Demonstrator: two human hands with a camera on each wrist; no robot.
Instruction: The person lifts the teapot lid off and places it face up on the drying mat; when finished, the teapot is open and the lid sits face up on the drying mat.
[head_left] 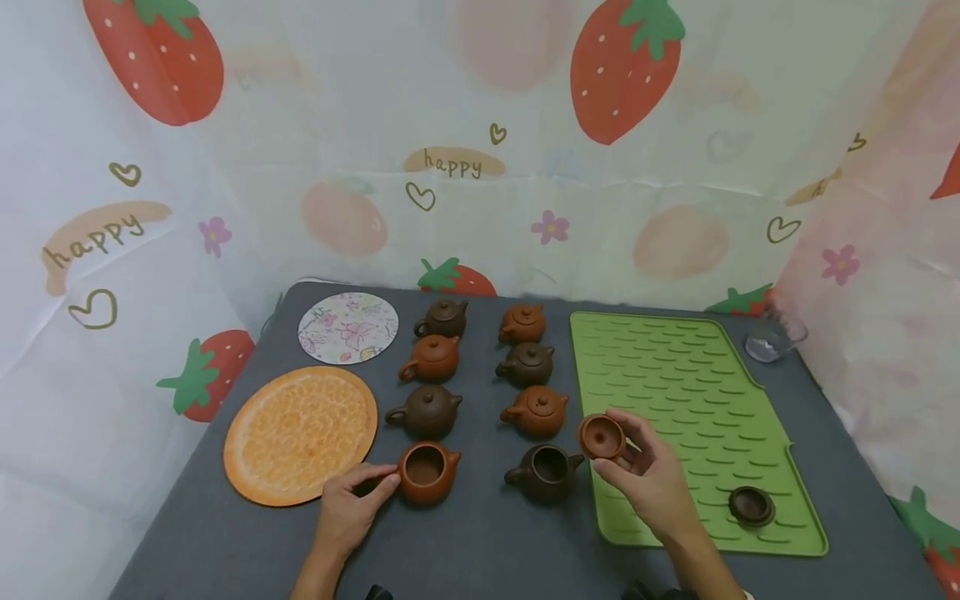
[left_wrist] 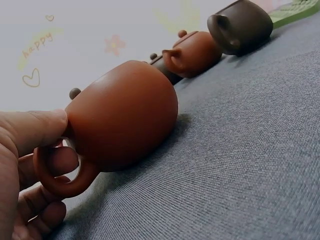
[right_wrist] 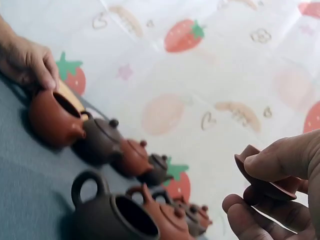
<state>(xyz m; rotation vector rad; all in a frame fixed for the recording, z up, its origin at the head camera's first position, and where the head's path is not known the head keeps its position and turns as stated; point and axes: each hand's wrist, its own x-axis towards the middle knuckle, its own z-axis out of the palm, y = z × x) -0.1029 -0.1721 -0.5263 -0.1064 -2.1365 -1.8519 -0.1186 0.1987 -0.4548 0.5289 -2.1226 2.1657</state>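
A lidless reddish-brown clay teapot stands on the grey cloth, its spout pointing right. My left hand grips it by its looped handle; the thumb lies at the handle's top and other fingers curl behind the loop. In my right hand a reddish-brown teapot lid is pinched at its edge, hollow underside facing me. In the right wrist view the lid hangs in the air, its knob downward among the fingers. Left of this hand sits a lidless dark brown teapot.
Several lidded teapots stand in two columns behind. A green ridged mat lies at right, with a dark upturned lid on it. A glass pitcher stands beyond. At left lie an orange round mat and a floral mat.
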